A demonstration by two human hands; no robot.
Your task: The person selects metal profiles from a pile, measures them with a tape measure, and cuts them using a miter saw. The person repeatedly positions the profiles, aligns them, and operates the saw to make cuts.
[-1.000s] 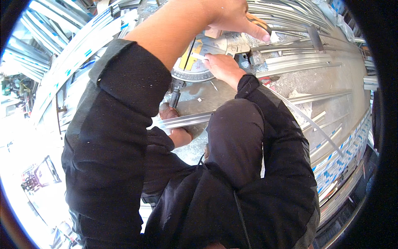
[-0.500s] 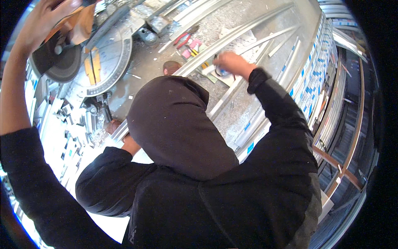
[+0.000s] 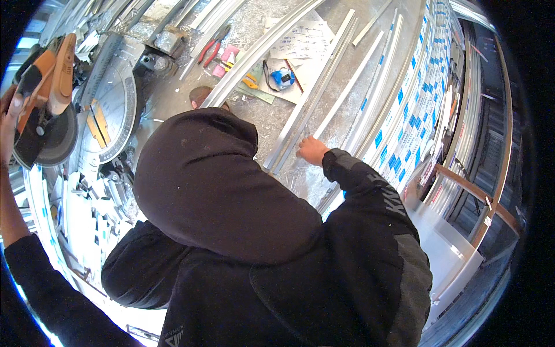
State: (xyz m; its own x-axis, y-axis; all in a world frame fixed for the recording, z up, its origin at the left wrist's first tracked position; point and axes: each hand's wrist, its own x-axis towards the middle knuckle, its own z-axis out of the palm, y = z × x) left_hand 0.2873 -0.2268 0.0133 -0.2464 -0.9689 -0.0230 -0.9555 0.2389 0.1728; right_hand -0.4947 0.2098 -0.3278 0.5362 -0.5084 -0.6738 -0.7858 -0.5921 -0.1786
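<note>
Two bare hands in view, well apart. At the far left edge, the left hand [image 3: 8, 121], partly lost at the dark rim, at the orange-and-black head of one saw [image 3: 60, 81]; impossible to tell whether pressed together round the handle or only resting against it. Below the head, one dark disc [image 3: 55, 139]; to the right of it, one round grey plate [image 3: 118, 110] with two yellow strips [image 3: 98, 127] either side of one slot. Near the middle, the right hand [image 3: 313, 150] with fingers bent, at the lower end of one narrow pale strip [image 3: 348, 85]; impossible to tell whether pinching it or just beside it. Left of that strip, one wider profile [image 3: 315, 89]; farther left, another, long and pale [image 3: 254, 49], running toward one raised knee [image 3: 214, 173]. Between these two profiles, one blue tape measure [image 3: 282, 78], one thin brown stick [image 3: 295, 76] and one sheet [image 3: 300, 40] with writing. Beyond the long profile, one pair of red pliers [image 3: 213, 47]. Below the plate, offcuts [image 3: 95, 214] in a heap, too many for counting.
</note>
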